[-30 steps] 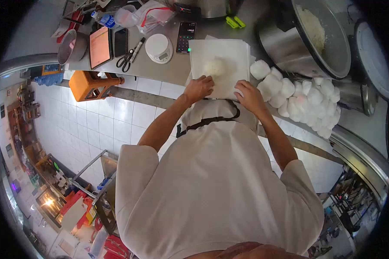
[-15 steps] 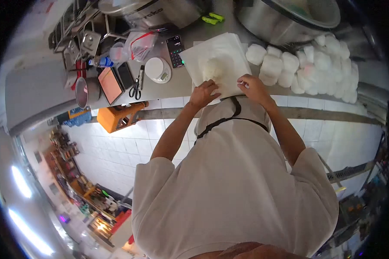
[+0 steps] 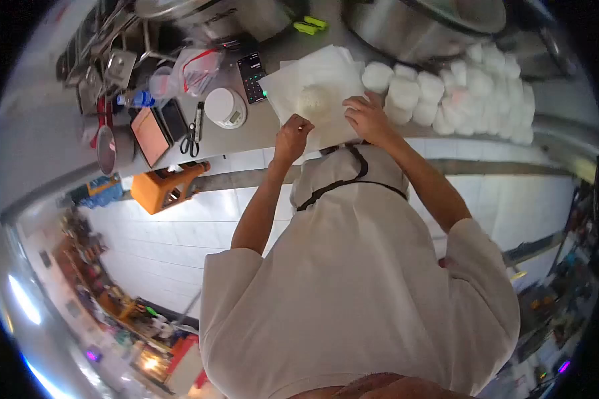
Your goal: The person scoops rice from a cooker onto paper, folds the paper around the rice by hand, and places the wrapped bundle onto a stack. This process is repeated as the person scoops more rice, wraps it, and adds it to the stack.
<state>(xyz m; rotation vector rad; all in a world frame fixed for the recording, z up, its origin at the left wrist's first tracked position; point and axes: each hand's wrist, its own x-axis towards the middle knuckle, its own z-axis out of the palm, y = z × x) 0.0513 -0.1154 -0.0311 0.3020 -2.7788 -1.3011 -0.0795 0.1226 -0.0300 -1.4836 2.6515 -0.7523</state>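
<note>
A stack of thin white sheets (image 3: 336, 70) lies askew on the steel counter in front of me. A pale, rounded mound (image 3: 311, 100) sits on it, blurred in outline and looking partly veiled by a sheet. My left hand (image 3: 293, 137) is closed at the stack's near left edge, its curled fingers pinching the top sheet. Across from it, my right hand (image 3: 369, 120) bends its fingers over the right edge of the same sheet, the thumb mostly hidden.
White rounded packets (image 3: 472, 100) are heaped to the right. A round kitchen scale (image 3: 225, 108), a black calculator-like device (image 3: 251, 76), scissors (image 3: 190, 143) and a pink-topped pad (image 3: 151, 136) lie left. Large metal pots (image 3: 426, 30) stand behind; an orange stool (image 3: 156, 189) is below.
My left hand has drawn away from the mound and closed tighter at the sheet's edge. The right hand has shifted slightly up along its side. The mound shows less distinctly; the view moved slightly.
</note>
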